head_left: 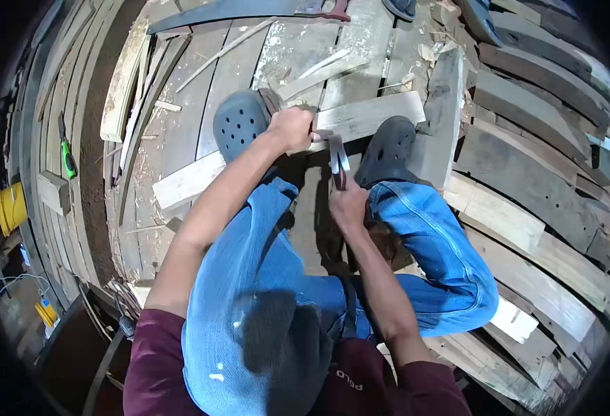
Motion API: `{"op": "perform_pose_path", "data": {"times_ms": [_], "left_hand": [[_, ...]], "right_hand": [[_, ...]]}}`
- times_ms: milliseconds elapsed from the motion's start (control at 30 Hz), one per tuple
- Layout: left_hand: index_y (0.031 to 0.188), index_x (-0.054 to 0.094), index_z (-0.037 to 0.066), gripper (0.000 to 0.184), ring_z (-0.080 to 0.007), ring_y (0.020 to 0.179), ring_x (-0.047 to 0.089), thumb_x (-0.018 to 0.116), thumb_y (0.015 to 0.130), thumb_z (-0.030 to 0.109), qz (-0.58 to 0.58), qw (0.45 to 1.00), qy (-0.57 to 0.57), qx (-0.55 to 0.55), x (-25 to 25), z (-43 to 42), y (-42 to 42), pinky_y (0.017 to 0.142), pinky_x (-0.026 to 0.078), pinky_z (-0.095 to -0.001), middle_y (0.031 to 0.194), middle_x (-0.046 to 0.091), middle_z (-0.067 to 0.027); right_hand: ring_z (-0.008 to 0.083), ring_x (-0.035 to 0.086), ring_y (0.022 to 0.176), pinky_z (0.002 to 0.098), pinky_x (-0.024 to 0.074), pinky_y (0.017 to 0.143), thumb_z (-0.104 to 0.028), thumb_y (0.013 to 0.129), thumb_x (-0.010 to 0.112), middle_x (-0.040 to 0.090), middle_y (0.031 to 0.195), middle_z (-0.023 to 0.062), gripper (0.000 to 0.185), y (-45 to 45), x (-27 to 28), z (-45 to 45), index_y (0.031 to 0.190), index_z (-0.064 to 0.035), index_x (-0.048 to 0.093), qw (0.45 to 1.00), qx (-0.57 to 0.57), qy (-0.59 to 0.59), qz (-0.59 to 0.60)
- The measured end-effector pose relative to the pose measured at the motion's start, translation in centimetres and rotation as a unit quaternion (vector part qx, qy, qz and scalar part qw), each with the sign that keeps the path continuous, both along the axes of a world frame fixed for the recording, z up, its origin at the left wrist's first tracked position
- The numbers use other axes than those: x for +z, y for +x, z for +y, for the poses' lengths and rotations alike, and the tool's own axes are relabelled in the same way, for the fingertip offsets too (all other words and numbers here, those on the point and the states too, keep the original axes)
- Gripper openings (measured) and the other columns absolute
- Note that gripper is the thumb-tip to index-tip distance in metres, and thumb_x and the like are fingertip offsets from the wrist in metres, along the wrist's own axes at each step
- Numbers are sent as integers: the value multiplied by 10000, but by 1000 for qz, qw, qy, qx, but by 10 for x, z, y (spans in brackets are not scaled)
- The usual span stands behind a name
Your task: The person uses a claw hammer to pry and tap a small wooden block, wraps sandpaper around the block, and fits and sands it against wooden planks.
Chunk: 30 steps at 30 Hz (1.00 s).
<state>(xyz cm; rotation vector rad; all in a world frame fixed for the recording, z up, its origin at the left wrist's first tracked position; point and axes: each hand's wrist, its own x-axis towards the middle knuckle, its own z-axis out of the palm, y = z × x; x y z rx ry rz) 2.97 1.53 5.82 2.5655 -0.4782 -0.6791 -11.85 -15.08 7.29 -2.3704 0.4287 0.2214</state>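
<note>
A pale wooden board lies crosswise under my dark clogs, one foot near each end. My left hand is closed just above the board's upper edge, its thumb and fingers pinched together; what they hold is hidden. My right hand grips the dark reddish handle of what looks like a hammer, with a bright metal shank. The tool's dark head end is right beside my left fingertips, and I cannot tell whether they touch.
A handsaw lies across the top of the plank floor. Stacked timbers fill the right side. Wood strips and a green-handled screwdriver lie left, above a yellow bucket. Shavings are scattered around.
</note>
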Motion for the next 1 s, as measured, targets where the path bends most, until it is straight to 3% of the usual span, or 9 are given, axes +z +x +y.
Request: {"op": "perform_pose_path", "data": {"times_ms": [67, 167, 267, 367, 500, 667, 767, 933, 1000], "left_hand": [[843, 694, 86, 245, -381, 825, 643, 709, 729, 302, -5, 999, -38, 17, -8, 3, -3, 718, 512, -476, 817, 661, -197], [848, 697, 86, 282, -381, 822, 644, 723, 731, 340, 8, 1000, -22, 12, -3, 3, -2, 713, 512, -476, 811, 661, -196], [850, 692, 90, 300, -373, 843, 642, 721, 752, 371, -2, 1000, -14, 17, -8, 2, -4, 728, 508, -468, 818, 662, -187], [924, 687, 112, 296, -341, 927, 638, 725, 755, 353, 44, 999, 13, 12, 1, 2, 0, 783, 505, -448, 903, 668, -174], [879, 682, 86, 307, -376, 876, 635, 724, 754, 363, 13, 1000, -5, 11, 3, 0, -2, 756, 507, -466, 837, 663, -185], [892, 681, 82, 280, -371, 889, 637, 713, 753, 323, 29, 1000, -8, 6, 0, 2, -2, 770, 507, -472, 871, 662, -195], [889, 685, 89, 268, -366, 887, 635, 711, 746, 315, 12, 1000, 8, -3, -4, 0, 1, 764, 507, -468, 867, 660, -190], [879, 689, 96, 250, -369, 876, 629, 706, 751, 311, 5, 1000, -7, -2, -16, 1, -6, 755, 507, -463, 853, 659, -185], [876, 692, 105, 240, -370, 870, 632, 702, 753, 311, -4, 1000, -10, 0, -13, 2, -3, 754, 509, -466, 845, 658, -192]], "right_hand": [[434, 598, 722, 483, 437, 742, -312, 925, 511, 627, 778, 272, 342, -11, 2, -1, 838, -4, 631, 994, -28, 96, -37], [162, 520, 580, 302, 398, 539, -451, 976, 428, 550, 689, 58, 479, -11, -14, -12, 768, -34, 539, 977, -63, 202, -14], [72, 305, 391, 219, 260, 371, -604, 946, 358, 278, 492, -61, 523, 6, 17, 0, 680, -154, 395, 875, -209, 426, 96], [67, 369, 435, 221, 264, 389, -596, 950, 351, 336, 507, -32, 543, 13, 26, -6, 685, -125, 412, 841, -240, 471, 114], [87, 295, 377, 248, 234, 346, -642, 932, 333, 299, 484, -47, 569, 22, -13, -9, 659, -144, 365, 979, -80, 177, 69], [94, 400, 444, 286, 299, 430, -533, 973, 356, 396, 493, -4, 596, 28, 14, -22, 547, -120, 413, 871, -238, 423, 74], [67, 369, 412, 254, 254, 376, -563, 964, 354, 376, 488, -13, 574, 12, -49, -20, 570, -148, 406, 995, -61, 77, 1], [189, 449, 523, 382, 356, 530, -563, 961, 367, 454, 511, 57, 674, 12, -9, -17, 602, -3, 475, 917, -198, 329, 113], [150, 412, 492, 340, 330, 492, -567, 964, 352, 429, 502, 24, 655, 11, -14, -12, 575, -50, 456, 978, -89, 185, 25]]}}
